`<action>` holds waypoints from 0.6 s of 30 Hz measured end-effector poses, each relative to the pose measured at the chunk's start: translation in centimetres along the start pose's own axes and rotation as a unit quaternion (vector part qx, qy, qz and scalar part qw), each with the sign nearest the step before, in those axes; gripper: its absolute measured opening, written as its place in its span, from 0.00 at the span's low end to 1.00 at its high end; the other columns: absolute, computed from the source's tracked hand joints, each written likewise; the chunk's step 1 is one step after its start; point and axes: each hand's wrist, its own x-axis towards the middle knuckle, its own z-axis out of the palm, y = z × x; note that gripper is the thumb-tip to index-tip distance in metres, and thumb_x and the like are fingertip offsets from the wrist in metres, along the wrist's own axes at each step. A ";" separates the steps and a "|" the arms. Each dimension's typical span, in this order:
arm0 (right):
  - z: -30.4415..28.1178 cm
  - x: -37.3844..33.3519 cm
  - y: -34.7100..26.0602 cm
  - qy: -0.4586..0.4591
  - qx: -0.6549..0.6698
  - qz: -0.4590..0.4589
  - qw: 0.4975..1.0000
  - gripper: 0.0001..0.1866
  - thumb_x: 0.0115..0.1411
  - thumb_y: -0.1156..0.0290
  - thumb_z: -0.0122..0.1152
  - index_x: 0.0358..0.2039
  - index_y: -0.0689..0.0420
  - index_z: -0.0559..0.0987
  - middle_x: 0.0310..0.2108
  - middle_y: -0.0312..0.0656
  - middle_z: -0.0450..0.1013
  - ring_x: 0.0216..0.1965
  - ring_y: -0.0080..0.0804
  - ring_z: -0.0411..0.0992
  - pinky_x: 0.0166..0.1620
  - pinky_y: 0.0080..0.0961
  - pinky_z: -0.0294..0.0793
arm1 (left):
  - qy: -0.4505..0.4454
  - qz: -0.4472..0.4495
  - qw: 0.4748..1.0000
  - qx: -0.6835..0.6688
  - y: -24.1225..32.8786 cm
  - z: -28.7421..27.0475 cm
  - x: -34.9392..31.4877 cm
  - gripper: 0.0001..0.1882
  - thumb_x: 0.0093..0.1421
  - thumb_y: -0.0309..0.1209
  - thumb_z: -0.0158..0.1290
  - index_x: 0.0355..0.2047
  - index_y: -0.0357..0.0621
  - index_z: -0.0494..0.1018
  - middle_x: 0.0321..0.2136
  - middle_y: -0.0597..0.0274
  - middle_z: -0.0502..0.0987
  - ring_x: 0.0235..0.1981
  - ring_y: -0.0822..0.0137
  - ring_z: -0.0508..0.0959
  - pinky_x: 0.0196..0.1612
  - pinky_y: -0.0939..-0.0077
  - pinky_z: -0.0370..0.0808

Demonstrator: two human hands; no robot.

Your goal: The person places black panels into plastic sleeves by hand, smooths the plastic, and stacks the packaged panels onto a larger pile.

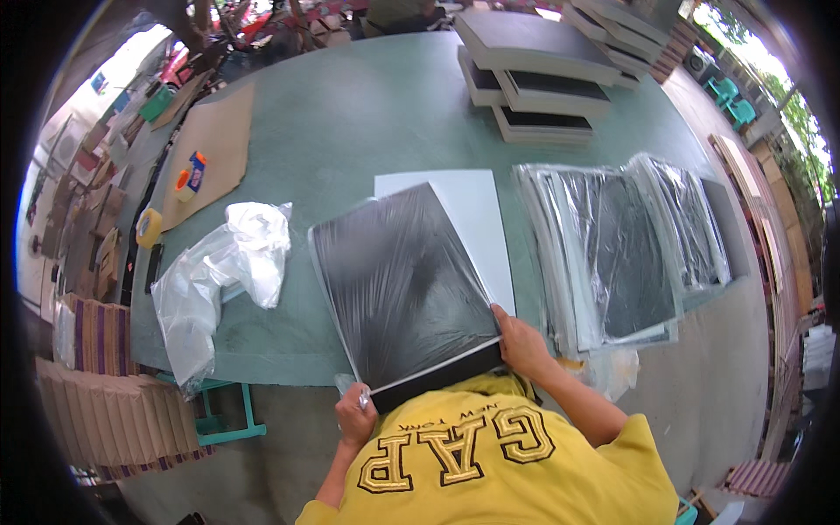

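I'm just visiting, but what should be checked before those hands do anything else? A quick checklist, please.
1. Left hand closed at the near left corner: ok.
2. Right hand gripping the near right corner: ok.
3. Black panel covered on top by clear plastic: ok, though wrinkled.
4. Black strip along the near edge covered too: cannot tell.
5. Panel squared up with the white sheet beneath: not ok, it's skewed.

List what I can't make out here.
All in the head view:
White sheet: left part covered by the black panel.
Right hand: most fingers hidden by the panel.
Table: stretch of near edge hidden by panel and shirt.
Clutter beyond: too small, blurred.
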 end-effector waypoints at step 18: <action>3.3 12.6 -8.0 0.072 0.009 -0.237 0.969 0.16 0.43 0.78 0.51 0.37 0.56 0.69 0.39 0.45 0.65 0.41 0.43 0.65 0.42 0.36 0.66 | -0.063 -0.140 0.957 -0.247 0.7 -5.9 3.1 0.02 0.48 0.20 0.44 0.20 0.38 0.63 0.13 0.64 0.65 0.17 0.73 0.66 0.21 0.78 0.62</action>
